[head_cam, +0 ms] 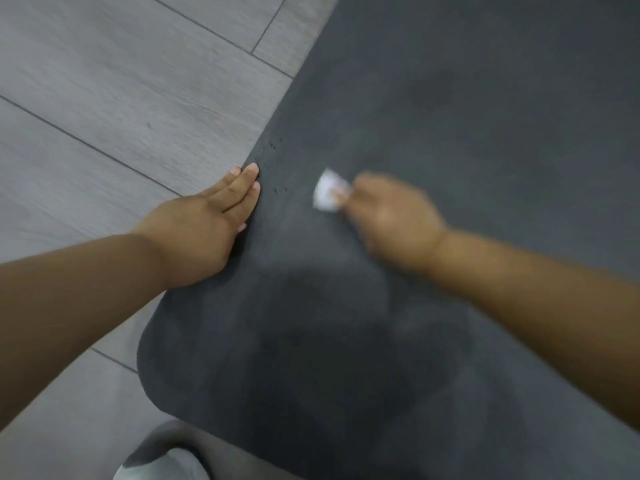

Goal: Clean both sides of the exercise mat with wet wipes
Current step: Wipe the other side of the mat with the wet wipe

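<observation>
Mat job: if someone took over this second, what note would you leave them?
Left hand: flat, pressing the left edge of the mat by the floor.
Right hand: blurred, holds a white wipe against the mat, near that edge.
Done: darker, seemingly damp patches nearer the person suggest that part is wiped.
Left: the rest of this side, then probably the underside, which cannot be seen.

A grey wood-look plank floor (104, 98) carries a dark grey exercise mat (450, 116) lying flat on it.
</observation>
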Action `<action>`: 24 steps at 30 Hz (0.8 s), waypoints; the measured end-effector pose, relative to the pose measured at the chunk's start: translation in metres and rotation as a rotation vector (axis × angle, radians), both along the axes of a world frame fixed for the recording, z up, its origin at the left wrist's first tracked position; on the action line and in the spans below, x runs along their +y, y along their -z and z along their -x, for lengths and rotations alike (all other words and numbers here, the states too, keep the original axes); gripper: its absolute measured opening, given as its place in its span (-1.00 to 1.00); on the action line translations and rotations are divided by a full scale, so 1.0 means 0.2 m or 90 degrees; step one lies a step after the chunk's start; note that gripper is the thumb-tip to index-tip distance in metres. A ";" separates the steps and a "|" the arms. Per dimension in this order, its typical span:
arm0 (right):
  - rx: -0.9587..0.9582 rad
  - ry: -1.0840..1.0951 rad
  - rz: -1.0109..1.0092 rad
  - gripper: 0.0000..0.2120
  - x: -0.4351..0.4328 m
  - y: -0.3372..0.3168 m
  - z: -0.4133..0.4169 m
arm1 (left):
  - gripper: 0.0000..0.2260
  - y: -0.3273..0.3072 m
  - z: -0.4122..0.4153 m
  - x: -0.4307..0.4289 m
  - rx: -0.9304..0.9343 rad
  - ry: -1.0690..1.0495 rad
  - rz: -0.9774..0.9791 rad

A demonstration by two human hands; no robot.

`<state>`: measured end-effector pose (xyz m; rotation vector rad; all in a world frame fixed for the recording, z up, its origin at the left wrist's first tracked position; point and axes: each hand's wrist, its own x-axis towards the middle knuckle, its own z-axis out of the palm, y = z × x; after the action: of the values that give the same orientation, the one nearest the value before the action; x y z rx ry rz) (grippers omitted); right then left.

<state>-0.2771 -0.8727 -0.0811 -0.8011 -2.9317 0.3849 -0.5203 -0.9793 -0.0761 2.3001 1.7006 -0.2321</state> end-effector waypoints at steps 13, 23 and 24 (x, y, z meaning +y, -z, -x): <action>0.048 0.257 -0.049 -0.67 -0.12 0.06 -0.05 | -0.46 -0.09 -0.07 0.03 0.106 -0.069 0.157; 0.001 -0.273 0.060 -0.72 -1.01 0.03 -0.19 | -0.55 -0.08 -0.18 -0.03 0.037 0.062 -0.018; 0.005 -0.278 0.058 -0.73 -0.97 0.03 -0.21 | -0.54 -0.07 -0.19 -0.05 0.038 0.081 -0.016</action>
<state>-0.2359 -1.0672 -0.0878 -0.1545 -3.0841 0.5484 -0.4814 -0.9886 -0.0617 2.4467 1.5943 -0.3092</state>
